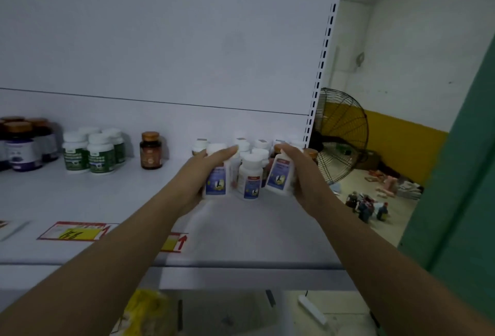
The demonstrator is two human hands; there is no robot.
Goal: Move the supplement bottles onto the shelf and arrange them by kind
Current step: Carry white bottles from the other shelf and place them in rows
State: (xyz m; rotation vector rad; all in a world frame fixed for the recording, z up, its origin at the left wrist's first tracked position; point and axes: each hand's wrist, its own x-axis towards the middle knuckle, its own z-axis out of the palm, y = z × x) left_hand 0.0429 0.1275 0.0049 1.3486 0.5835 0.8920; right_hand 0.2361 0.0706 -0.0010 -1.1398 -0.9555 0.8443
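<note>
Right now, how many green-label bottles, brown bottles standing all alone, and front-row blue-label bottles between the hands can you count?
Green-label white bottles: 4
Brown bottle with an orange cap, standing alone: 1
Blue-label white bottles in the front row: 3
Total: 8
The white caps crowded behind the front row are too hidden to count.
</note>
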